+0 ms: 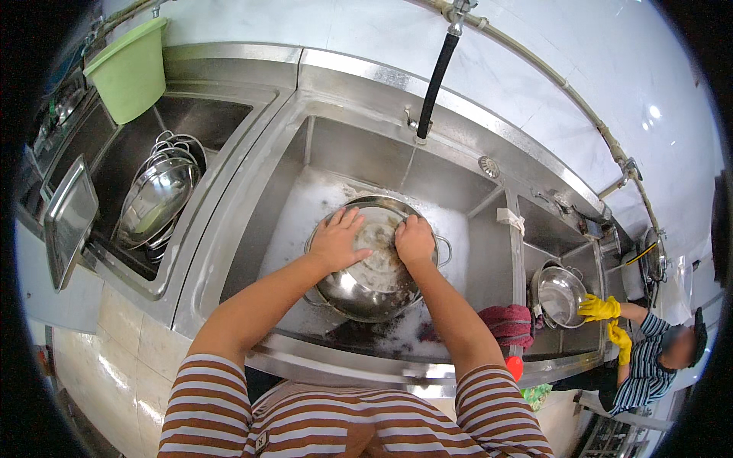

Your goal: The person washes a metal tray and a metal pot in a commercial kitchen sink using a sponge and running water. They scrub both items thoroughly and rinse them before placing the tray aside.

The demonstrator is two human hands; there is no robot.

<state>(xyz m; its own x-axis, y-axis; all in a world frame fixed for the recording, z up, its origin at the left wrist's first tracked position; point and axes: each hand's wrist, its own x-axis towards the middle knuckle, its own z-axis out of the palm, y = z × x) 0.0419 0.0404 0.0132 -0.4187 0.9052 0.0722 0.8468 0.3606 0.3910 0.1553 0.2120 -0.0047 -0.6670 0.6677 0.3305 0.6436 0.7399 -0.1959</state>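
Note:
A round steel pan (pixel 370 298) with loop handles lies in the foamy water of the middle sink (pixel 252 221). Brown stains mark its dull central disc; whether that is its base or its inside, I cannot tell for sure. My left hand (pixel 338 243) rests on the left part of the disc, fingers spread and thumb out. On the right part, my right hand (pixel 414 242) presses down with curled fingers. Anything inside that grip is hidden.
Steel pans (pixel 160 198) are stacked in the left sink, below a green bucket (pixel 134 72). A black hose (pixel 437 84) hangs over the middle sink. A dark red cloth (pixel 508 326) drapes the divider at right. There, a co-worker in yellow gloves (pixel 599 308) handles a steel pot (pixel 561 296).

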